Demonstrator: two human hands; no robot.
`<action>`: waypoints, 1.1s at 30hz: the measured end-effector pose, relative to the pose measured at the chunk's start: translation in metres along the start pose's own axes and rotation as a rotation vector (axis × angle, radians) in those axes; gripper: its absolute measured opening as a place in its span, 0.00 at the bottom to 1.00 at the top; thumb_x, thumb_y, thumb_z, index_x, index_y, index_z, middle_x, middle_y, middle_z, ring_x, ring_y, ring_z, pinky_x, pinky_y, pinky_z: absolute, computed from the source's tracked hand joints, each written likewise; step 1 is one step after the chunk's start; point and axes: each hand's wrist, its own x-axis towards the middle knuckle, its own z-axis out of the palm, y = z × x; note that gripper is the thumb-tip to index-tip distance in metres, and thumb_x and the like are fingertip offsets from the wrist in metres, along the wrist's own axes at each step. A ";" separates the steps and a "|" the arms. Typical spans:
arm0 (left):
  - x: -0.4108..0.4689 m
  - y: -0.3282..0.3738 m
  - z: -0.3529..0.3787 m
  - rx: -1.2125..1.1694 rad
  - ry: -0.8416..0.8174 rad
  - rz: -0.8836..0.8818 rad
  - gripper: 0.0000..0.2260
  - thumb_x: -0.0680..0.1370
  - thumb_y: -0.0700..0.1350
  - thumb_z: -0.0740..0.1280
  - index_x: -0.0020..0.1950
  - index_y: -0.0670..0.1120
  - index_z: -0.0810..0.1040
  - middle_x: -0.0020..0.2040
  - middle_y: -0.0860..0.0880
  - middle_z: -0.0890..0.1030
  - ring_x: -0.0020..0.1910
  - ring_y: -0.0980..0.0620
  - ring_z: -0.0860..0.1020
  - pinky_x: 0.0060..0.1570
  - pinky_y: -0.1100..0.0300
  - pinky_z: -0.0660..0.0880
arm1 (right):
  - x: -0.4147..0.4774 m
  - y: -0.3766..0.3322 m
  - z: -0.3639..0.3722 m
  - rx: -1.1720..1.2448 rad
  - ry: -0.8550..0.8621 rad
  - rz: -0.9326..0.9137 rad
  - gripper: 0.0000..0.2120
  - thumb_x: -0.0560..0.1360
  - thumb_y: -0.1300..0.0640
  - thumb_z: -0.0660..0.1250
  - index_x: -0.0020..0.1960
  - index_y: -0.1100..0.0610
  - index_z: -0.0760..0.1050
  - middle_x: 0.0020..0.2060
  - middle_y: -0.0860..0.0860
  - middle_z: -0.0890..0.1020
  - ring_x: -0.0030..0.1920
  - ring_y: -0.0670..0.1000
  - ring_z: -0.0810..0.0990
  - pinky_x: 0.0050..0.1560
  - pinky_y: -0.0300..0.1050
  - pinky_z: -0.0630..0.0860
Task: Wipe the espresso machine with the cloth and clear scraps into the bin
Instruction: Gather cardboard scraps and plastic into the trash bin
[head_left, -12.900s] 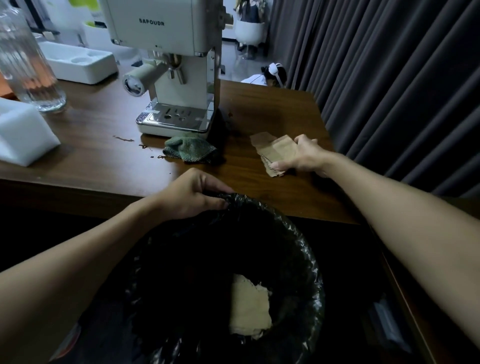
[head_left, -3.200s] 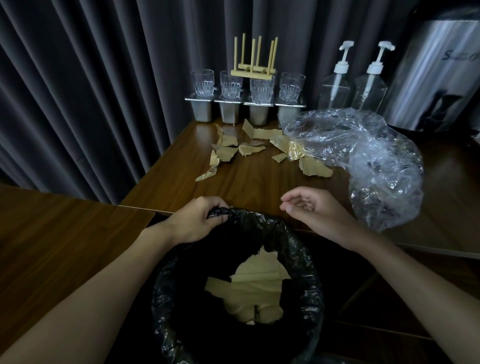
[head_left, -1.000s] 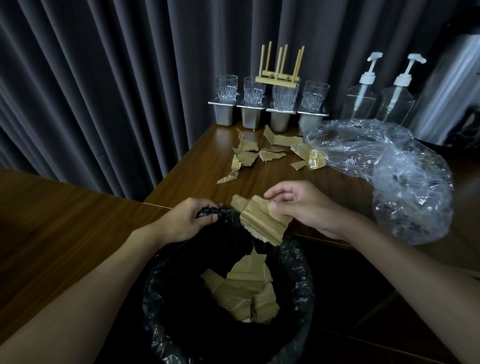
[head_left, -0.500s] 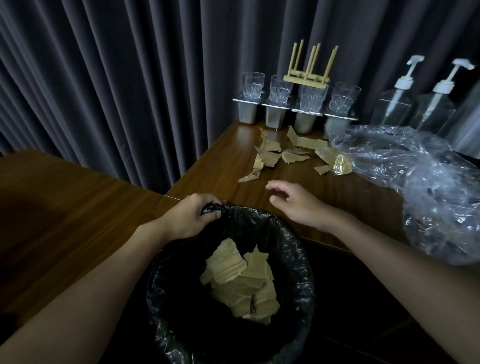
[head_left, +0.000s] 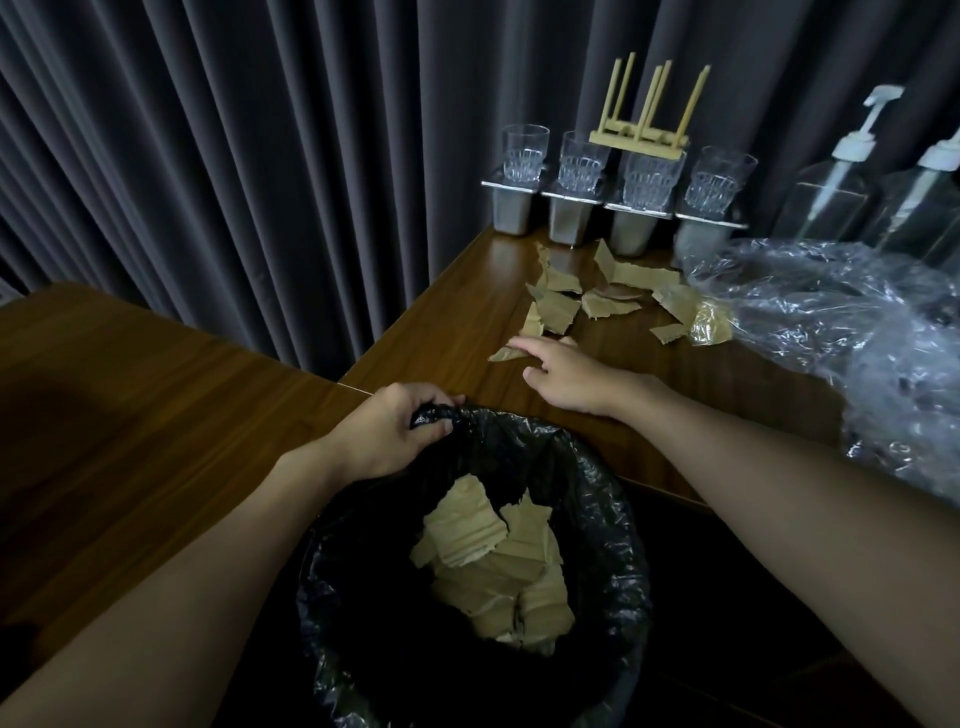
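The black-lined bin (head_left: 610, 499) is already holding many cardboard scraps (head_left: 493, 561), but several pieces (head_left: 587, 301) are lying uncleared on the wooden table (head_left: 441, 327). The left hand (head_left: 384, 441) is gripping the liner rim (head_left: 432, 415), and the right hand (head_left: 569, 375), fingers (head_left: 523, 345) stretched and empty, is touching the nearest scrap (head_left: 503, 355).

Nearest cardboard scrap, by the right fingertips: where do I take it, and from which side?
Take the nearest scrap at its right end, coming from above with the right hand, whose open fingers reach it. It is thin, narrow and lies about flat on the table, so a fingertip grip across its width probably suits best.
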 end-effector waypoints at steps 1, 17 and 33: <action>0.000 0.000 0.000 -0.005 0.003 0.002 0.07 0.79 0.41 0.67 0.56 0.48 0.80 0.64 0.55 0.79 0.64 0.67 0.73 0.58 0.71 0.73 | -0.001 0.000 -0.001 0.033 0.035 0.004 0.23 0.82 0.55 0.58 0.75 0.45 0.62 0.65 0.48 0.68 0.64 0.53 0.70 0.68 0.53 0.69; -0.001 0.001 0.001 0.048 0.015 0.017 0.07 0.80 0.42 0.67 0.56 0.49 0.80 0.64 0.56 0.79 0.62 0.69 0.73 0.59 0.69 0.73 | -0.019 0.023 0.000 -0.062 0.179 -0.101 0.04 0.73 0.58 0.72 0.40 0.54 0.80 0.57 0.52 0.73 0.61 0.51 0.72 0.62 0.45 0.69; -0.003 0.007 -0.001 0.020 -0.008 -0.001 0.06 0.80 0.41 0.66 0.55 0.49 0.79 0.64 0.55 0.79 0.64 0.65 0.73 0.63 0.62 0.73 | -0.059 0.011 -0.029 0.424 0.536 -0.127 0.10 0.74 0.56 0.70 0.48 0.45 0.71 0.40 0.52 0.83 0.43 0.54 0.84 0.49 0.57 0.80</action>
